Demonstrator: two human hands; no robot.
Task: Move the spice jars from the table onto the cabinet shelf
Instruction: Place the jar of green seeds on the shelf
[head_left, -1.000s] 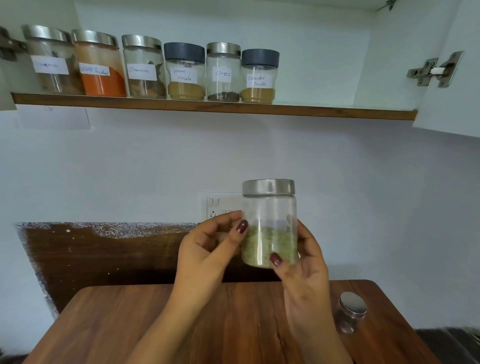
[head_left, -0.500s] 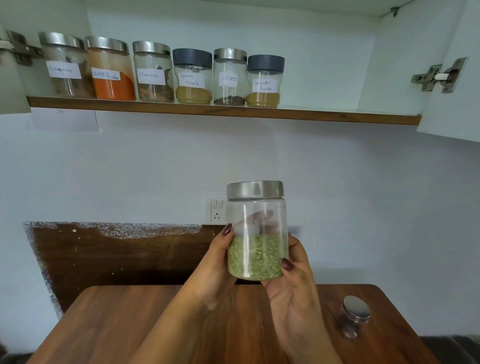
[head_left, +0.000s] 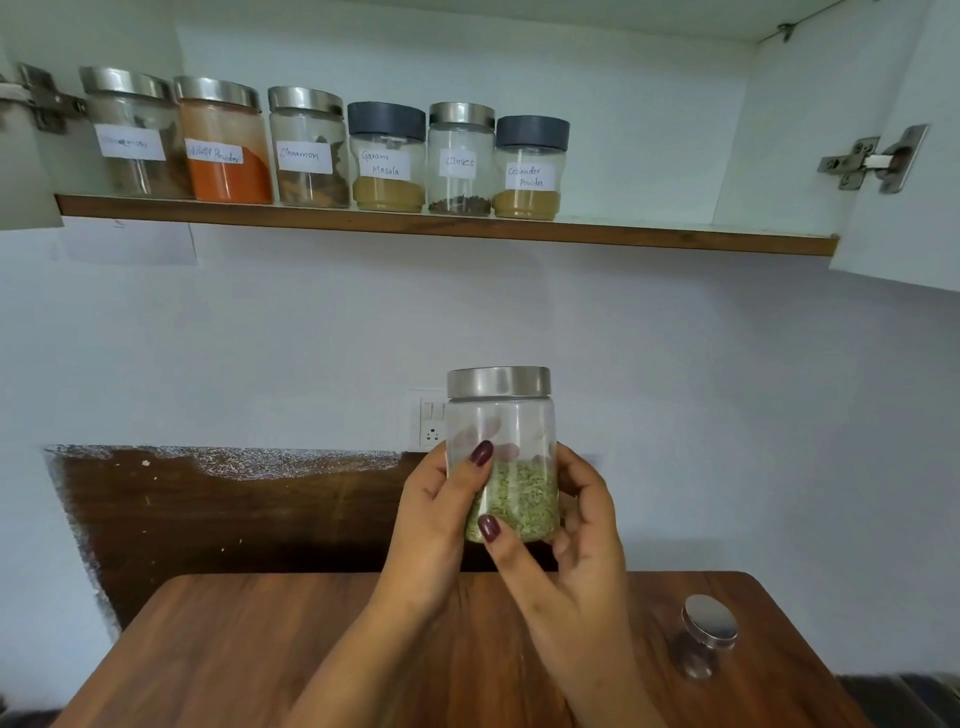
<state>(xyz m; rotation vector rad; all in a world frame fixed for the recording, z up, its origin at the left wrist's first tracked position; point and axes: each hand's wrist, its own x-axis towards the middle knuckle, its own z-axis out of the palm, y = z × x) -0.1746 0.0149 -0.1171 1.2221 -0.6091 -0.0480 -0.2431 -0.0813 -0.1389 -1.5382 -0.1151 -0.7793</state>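
Hands are clasping the spice jar (head_left: 501, 447) between them: the left hand (head_left: 436, 514) is curling around its left side, thumb on the front, and the right hand (head_left: 582, 540) is gripping its lower right. Steel-lidded and part full of green seeds, it is hanging upright above the desk (head_left: 260, 649). A second jar (head_left: 706, 636) is standing near the desk's right edge. Six labelled jars (head_left: 387, 161) are lining the left half of the cabinet shelf (head_left: 623, 236) above.

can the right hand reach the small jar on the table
Likely not yet: the right hand shares a grip on the seed jar with the left hand, though nothing blocks the small jar.
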